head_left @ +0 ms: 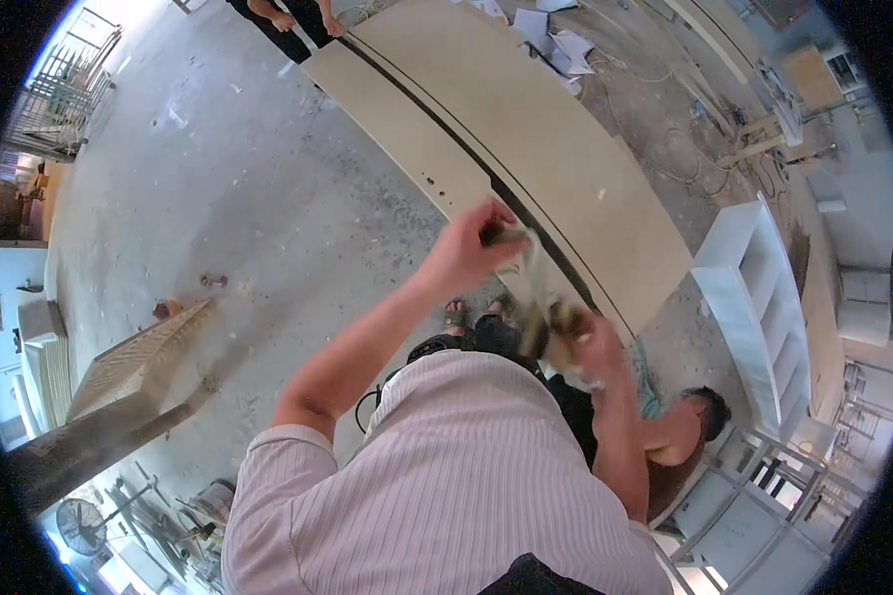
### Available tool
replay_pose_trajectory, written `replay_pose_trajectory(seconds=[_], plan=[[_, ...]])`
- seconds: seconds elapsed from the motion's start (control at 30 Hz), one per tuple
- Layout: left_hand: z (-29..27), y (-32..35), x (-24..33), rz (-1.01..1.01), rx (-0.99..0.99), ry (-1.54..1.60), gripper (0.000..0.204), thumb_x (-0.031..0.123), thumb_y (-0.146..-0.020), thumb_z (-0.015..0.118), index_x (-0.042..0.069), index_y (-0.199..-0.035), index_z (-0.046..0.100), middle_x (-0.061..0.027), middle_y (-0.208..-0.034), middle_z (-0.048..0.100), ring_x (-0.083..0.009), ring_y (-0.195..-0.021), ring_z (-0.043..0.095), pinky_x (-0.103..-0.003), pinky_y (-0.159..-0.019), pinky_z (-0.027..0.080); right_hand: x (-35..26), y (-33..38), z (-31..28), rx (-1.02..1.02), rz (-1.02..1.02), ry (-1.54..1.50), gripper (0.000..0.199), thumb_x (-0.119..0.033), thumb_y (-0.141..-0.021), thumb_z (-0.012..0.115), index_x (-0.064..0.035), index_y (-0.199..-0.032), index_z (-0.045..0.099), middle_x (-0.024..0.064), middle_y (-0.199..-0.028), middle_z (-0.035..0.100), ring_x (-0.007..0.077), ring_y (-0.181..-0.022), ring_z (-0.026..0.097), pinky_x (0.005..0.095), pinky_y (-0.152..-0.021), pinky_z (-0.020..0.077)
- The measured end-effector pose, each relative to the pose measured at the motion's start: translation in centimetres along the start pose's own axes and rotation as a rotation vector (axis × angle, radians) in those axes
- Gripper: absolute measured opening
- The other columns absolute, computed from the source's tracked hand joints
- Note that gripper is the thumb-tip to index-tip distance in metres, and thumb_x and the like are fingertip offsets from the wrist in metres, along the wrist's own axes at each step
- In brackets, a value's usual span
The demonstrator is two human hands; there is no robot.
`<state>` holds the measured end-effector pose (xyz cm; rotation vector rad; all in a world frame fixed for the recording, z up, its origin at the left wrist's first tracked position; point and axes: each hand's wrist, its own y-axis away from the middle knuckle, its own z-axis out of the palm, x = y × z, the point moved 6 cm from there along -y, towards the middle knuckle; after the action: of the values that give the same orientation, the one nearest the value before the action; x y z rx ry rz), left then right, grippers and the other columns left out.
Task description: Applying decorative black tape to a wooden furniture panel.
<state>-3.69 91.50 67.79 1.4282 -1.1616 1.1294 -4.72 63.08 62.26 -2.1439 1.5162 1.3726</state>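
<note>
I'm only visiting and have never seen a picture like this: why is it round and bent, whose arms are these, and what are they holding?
There is no machine here. A person wears a wide-angle camera on the head that looks down, so the view is round and straight edges curve. The striped shirt is that person's own. The left hand and right hand each close on something blurred, possibly a crumpled cloth or paper; I cannot tell. Below them long tan boards lie on the concrete floor, beside a white shelf unit. Another person's hands hold the boards' far end, and a third person crouches at the right.
</note>
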Motion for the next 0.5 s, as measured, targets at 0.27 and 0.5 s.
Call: replay_pose_trajectory(seconds=[0.27,0.5], plan=[[10.5,5.9,-10.4,-0.101,-0.224,-0.053,0.027,0.029,-0.092,0.068,0.003,-0.094,0.064,-0.0131,-0.068,0.059,-0.0184,-0.063,0.056,-0.038,-0.060,0.046,-6.2,-0.9,-7.3,0.691,-0.047,-0.197,0.024,-0.010,-0.094,0.061,0.0044,-0.113,0.060,0.0139,-0.106,0.067,0.0216,-0.100,0.063,0.0343,-0.089,0.0485],[11.1,6.3,-1.0,-0.094,-0.560,0.098,0.025,0.020,-0.089,0.069,-0.003,-0.097,0.062,-0.0129,-0.078,0.064,-0.0200,-0.075,0.062,-0.034,-0.069,0.049,0.8,-0.4,-3.6,0.530,-0.316,0.397,0.028,-0.005,-0.078,0.068,0.0009,-0.105,0.065,0.0176,-0.097,0.067,0.0371,-0.090,0.065,0.0434,-0.079,0.0516]])
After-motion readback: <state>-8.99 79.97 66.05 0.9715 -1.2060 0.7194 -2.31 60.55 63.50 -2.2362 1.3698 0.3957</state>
